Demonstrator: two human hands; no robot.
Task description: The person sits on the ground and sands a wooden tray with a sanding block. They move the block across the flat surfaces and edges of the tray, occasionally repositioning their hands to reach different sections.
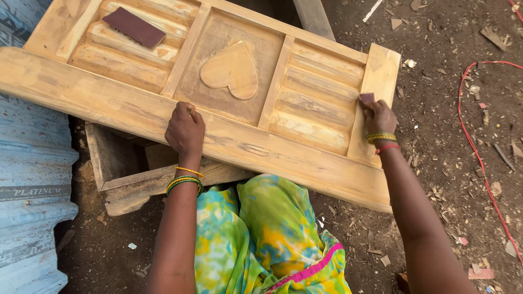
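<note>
Sandpaper piece [366, 98] is pinched in my right hand [379, 117] against the carved wooden panel [305, 109], my left hand [185, 129] clenched, resting on its lower rail, another maroon sandpaper sheet [134, 26] lying top left.

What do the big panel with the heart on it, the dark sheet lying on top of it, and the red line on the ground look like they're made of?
The panel: bare, unvarnished wood, pale with visible grain and a matte surface.
The dark sheet: probably sandpaper, a thin, flat, dull maroon rectangle; the right hand presses a similar small piece to the wood.
The red line: likely plastic-coated cable or cord, thin and curving loosely.
</note>
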